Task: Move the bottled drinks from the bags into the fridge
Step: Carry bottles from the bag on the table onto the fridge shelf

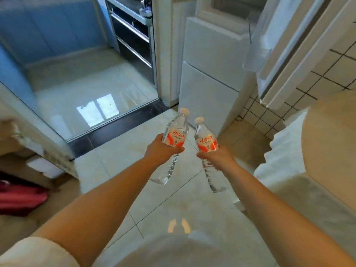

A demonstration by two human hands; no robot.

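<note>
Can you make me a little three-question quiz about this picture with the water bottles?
1. True or false: each hand holds one bottle.
2. What colour is the label on the left bottle? A) blue B) red-orange C) green
3. Fill in: the fridge has its upper door ____.

Key:
1. True. The left hand grips one bottle and the right hand grips the right bottle.
2. B. Both labels are red-orange, and both caps are white.
3. Open. The upper door is swung out to the right; the lower doors look closed.
</note>
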